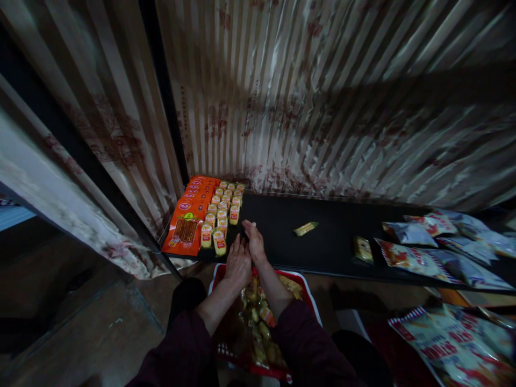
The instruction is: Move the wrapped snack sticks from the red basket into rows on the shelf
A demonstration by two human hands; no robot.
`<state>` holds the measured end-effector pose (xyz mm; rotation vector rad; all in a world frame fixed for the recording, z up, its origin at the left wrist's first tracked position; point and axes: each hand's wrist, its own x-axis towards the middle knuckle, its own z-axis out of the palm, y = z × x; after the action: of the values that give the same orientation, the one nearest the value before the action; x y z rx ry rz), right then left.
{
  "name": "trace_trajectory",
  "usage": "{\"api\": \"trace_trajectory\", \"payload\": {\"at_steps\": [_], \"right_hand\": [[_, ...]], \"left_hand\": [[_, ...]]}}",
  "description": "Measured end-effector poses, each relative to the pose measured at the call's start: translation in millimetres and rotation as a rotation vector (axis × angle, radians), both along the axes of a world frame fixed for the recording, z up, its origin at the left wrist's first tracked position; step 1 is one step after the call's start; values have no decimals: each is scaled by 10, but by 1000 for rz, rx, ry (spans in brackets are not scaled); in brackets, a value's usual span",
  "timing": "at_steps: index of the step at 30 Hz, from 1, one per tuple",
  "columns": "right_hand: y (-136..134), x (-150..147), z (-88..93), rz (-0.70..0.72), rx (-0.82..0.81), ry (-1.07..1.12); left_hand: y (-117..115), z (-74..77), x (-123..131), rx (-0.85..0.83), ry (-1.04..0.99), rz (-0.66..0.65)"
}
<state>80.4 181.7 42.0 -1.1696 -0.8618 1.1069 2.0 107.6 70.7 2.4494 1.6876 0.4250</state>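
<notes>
My left hand [238,262] is over the front edge of a black shelf [274,226], back upward and fingers stretched forward. Close against it, my right hand [255,243] reaches a little farther in, its fingers extended. I see nothing held, though the space between the palms is hidden. Just left of my hands stand small yellow snack packs [220,241] with red-and-white labels, lined up in rows. Orange snack bags [186,226] overlap in a row beside them. Under my forearms sits a red basket with a white rim [310,295], holding many yellow wrapped packs [258,322].
One yellow pack [306,229] lies mid-shelf, another [363,250] farther right. White-and-red bags [417,260] are spread at the shelf's right end, with larger bags [455,344] lower right. A striped curtain [282,107] hangs behind; a dark post [165,91] stands left.
</notes>
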Motion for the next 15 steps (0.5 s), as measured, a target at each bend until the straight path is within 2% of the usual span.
{"api": "trace_trajectory", "payload": {"at_steps": [6, 9, 15], "right_hand": [[-233, 1, -35, 9, -9, 4], [-356, -4, -48, 17, 7, 13], [-647, -23, -35, 51, 21, -4]], "left_hand": [[-196, -53, -13, -38, -47, -28], [-272, -132, -9, -77, -113, -36], [-454, -288, -17, -34, -208, -85]]}}
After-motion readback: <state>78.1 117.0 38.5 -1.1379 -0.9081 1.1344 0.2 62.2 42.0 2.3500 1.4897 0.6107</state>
